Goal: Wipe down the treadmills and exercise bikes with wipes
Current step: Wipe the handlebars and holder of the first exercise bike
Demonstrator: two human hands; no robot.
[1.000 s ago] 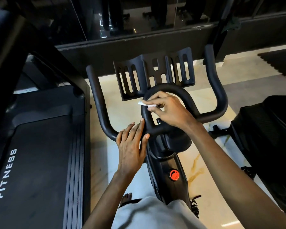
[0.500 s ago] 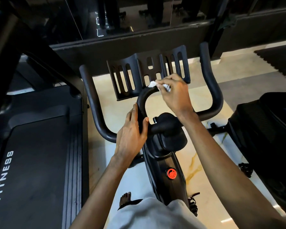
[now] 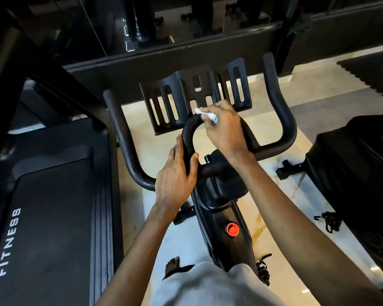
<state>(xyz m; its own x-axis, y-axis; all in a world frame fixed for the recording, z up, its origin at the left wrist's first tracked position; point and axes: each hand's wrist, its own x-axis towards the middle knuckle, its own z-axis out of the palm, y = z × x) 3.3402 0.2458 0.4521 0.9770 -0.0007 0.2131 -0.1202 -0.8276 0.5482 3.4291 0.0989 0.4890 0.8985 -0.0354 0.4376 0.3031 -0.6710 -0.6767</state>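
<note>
Well, the person is standing over the exercise bike [image 3: 221, 217] and working on its handlebar. The right grip [image 3: 224, 129] is clenched on a small white wipe [image 3: 208, 114], pinched at the fingertips so that a crumpled corner pokes out to its left. That wipe sits on the crown of the handlebar's centre loop [image 3: 187, 131], right where the arch turns over. Just beyond the grip stands the slotted tablet tray [image 3: 186, 96], close enough that the knuckles look near its lower edge.

The left grip [image 3: 175, 180] lies nearer the person and to the left of the right one. Its fingers are straight along the loop's left limb and its thumb rests on the inner side, so it braces the bar rather than clasping it.

The loop's long axis runs away from the person towards the tray, so from the wipe each limb falls back towards the body. I'd judge the right limb, under the right wrist, is the natural next stroke, and the right grip is the nearer one for it. The outer horns [image 3: 281, 111] lie well to either side, and a treadmill [image 3: 53, 206] stands off to the left.
</note>
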